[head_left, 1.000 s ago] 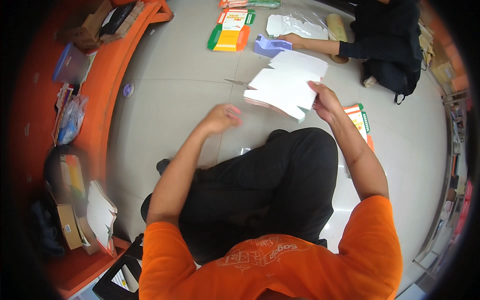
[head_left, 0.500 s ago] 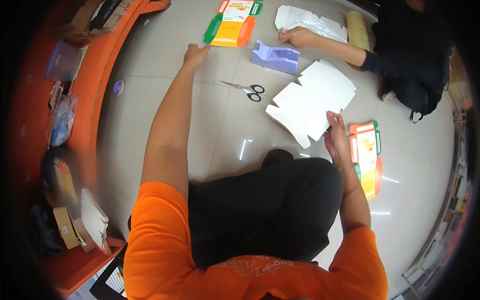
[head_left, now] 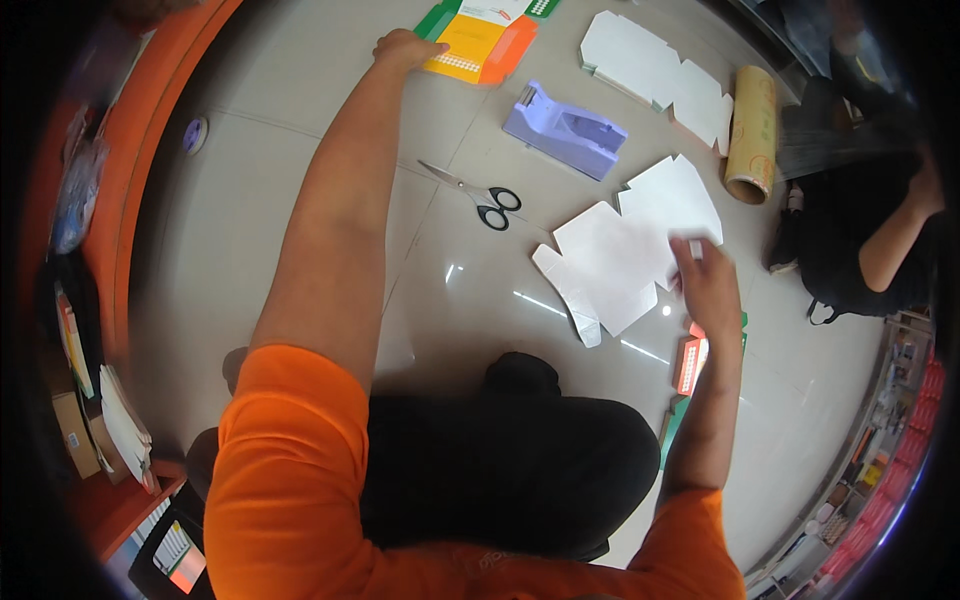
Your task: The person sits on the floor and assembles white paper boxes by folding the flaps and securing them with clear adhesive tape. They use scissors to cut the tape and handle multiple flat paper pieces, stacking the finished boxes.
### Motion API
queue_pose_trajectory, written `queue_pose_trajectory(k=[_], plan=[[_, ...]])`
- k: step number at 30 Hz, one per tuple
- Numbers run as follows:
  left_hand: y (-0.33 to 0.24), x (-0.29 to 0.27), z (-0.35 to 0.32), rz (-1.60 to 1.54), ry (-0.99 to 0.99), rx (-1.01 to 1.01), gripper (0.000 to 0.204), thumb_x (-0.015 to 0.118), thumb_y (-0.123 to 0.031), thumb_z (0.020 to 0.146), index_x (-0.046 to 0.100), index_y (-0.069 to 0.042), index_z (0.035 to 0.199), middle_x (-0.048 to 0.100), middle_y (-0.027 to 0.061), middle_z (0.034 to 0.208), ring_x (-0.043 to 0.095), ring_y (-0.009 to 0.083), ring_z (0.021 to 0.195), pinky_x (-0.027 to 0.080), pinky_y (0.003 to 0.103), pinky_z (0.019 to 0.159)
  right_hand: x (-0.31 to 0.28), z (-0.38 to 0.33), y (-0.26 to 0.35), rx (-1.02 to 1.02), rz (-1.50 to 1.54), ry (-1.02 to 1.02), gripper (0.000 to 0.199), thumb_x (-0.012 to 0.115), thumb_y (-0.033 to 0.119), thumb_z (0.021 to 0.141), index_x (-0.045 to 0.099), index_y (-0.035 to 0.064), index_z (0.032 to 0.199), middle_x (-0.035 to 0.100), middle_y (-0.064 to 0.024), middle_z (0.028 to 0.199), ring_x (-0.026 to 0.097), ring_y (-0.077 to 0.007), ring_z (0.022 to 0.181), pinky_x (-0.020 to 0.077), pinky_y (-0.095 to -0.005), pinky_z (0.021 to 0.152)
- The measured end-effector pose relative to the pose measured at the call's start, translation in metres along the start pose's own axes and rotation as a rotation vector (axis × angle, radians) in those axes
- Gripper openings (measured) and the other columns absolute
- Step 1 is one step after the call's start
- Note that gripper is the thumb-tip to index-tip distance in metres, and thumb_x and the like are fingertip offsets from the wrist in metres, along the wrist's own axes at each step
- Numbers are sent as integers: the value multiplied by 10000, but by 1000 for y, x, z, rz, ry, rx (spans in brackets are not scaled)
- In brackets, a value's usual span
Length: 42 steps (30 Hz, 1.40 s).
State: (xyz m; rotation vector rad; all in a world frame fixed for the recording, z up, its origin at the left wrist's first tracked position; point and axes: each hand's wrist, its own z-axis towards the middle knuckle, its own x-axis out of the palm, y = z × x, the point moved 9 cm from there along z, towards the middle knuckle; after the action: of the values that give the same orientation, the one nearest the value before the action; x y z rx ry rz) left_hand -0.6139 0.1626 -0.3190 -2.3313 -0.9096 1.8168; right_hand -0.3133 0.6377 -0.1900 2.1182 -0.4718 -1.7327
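Carton (head_left: pixel 474 44) looks flat, yellow, orange, green, white.

Grey tiled floor (head_left: pixel 250 205) beneath flattened cartons (head_left: pixel 468 45), scissors (head_left: pixel 468 188), purple tape dispenser (head_left: pixel 568 132).

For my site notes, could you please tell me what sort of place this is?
Likely a shop or its stockroom: loaded shelves line the right, and flattened cartons and a tape dispenser lie on the tiled floor.
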Motion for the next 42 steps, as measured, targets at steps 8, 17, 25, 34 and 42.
queue_pose_trajectory(k=[8, 17, 25, 34, 42], plan=[[-9, -3, 8, 60, 28, 1, 743, 806, -570, 721, 678, -29, 1214, 669, 134, 1230, 607, 270, 1170, 470, 353, 977, 83, 295, 178, -186, 13, 113, 365, 593, 280, 929, 654, -32, 1107, 696, -122, 982, 677, -218, 866, 537, -330, 804], [-33, -13, -8, -82, 105, 137, 720, 846, -411, 716, 616, 80, 1189, 674, 219, 1162, 667, 301, 1064, 524, 374, 900, 154, 349, 157, 133, 329, 290, 325, 638, 136, 904, 615, 9, 1202, 650, -107, 1195, 660, -236, 1048, 566, -341, 885], [-20, 9, 5, -546, 399, 124, 725, 811, -326, 774, 516, 36, 1328, 622, 121, 1260, 562, 216, 1182, 392, 338, 1029, 140, 332, 157, 219, 513, 267, 372, 727, 96, 799, 670, 68, 1165, 680, -106, 1152, 664, -225, 983, 555, -341, 820], [-63, -74, -67, -837, 261, 217, 618, 763, -197, 818, 492, 83, 1298, 631, 168, 1206, 619, 245, 1109, 453, 393, 987, 40, 264, 219, 225, 62, -388, 846, 600, 593, 894, 456, -83, 1382, 580, -289, 1255, 525, -315, 1227, 387, -420, 1069], [-42, -197, -330, -350, -495, 320, 493, 737, -167, 799, 443, 29, 1141, 657, 266, 922, 675, 418, 887, 523, 492, 755, -3, 146, 380, -200, 492, 86, 1112, 621, 797, 739, 457, -130, 1331, 651, -246, 1045, 660, -333, 954, 528, -464, 728]])
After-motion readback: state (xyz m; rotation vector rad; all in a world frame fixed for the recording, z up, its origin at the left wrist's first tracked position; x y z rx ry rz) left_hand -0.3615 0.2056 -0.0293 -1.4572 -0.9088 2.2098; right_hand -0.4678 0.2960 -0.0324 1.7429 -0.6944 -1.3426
